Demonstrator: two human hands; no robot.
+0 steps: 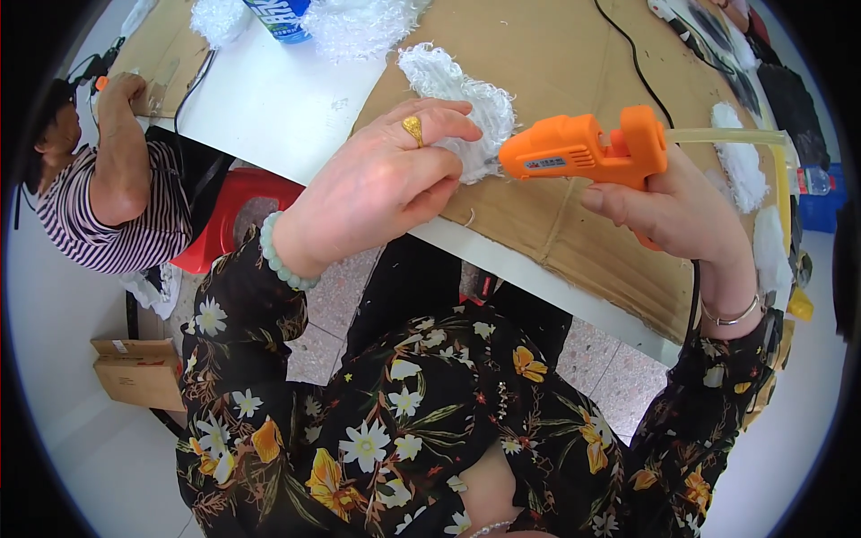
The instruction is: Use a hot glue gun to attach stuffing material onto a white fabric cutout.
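In my right hand (682, 202) is an orange hot glue gun (574, 148); my fingers wrap its handle and the thumb lies along its near side. A pale, translucent glue stick (726, 136) sticks out of its back. The nozzle points left, against or just over the right edge of a white shaggy fabric piece (448, 76) on cardboard. My left hand (386, 175), wearing a gold ring, is at that piece's left edge with fingers bent and closed on it; the fingertips' grip is partly hidden.
A brown cardboard sheet (556, 81) covers much of the white table (296, 117). White fluffy bundles (359, 27) and a blue package (282, 20) lie at the far left. More white pieces (740, 157) lie right. A black cord (632, 54) crosses the cardboard. Another person (117, 188) sits left.
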